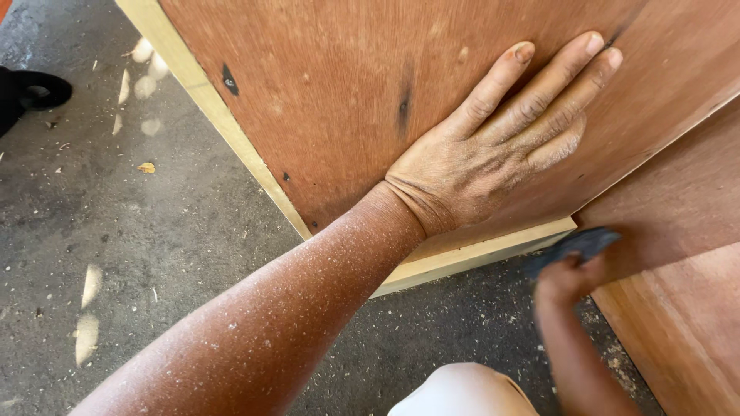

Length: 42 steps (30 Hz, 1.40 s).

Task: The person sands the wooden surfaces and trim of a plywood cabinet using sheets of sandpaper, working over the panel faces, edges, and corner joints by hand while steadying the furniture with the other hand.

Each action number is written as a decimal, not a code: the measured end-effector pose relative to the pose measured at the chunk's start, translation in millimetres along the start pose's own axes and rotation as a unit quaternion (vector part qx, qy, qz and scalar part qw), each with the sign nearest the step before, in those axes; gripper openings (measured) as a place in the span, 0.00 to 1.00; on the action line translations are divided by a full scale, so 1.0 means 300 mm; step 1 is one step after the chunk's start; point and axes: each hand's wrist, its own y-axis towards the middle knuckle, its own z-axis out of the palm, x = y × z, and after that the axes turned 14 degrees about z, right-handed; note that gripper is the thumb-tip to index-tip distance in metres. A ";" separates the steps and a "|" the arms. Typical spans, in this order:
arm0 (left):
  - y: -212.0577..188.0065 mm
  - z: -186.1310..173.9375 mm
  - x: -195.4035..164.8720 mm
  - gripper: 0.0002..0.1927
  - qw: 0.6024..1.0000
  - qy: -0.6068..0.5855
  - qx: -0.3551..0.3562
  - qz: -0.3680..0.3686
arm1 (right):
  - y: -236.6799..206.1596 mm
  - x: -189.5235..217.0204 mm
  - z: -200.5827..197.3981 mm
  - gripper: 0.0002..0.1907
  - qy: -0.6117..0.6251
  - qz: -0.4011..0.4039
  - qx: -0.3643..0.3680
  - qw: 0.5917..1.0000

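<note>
Left hand (482,158), dusty: fingers spread flat on reddish plywood panel (339,92), pale wood edging (231,131) at 7 o'clock. Right hand (566,277), blurred: fingers pinched on dark sanding pad (582,245) at 4 o'clock, beside panel corner. Sawdust-strewn concrete floor (139,231) open at 9 o'clock.

Grey concrete floor (154,231) fills the left and bottom of the frame, littered with sawdust and wood chips. Patches of sunlight (86,308) dapple it at left. Dark object (31,91) at upper left edge.
</note>
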 end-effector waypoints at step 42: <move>0.017 -0.082 0.023 0.27 1.000 -0.015 0.023 0.011 | -0.144 -0.049 0.113 0.13 -0.138 0.095 -0.003 0.986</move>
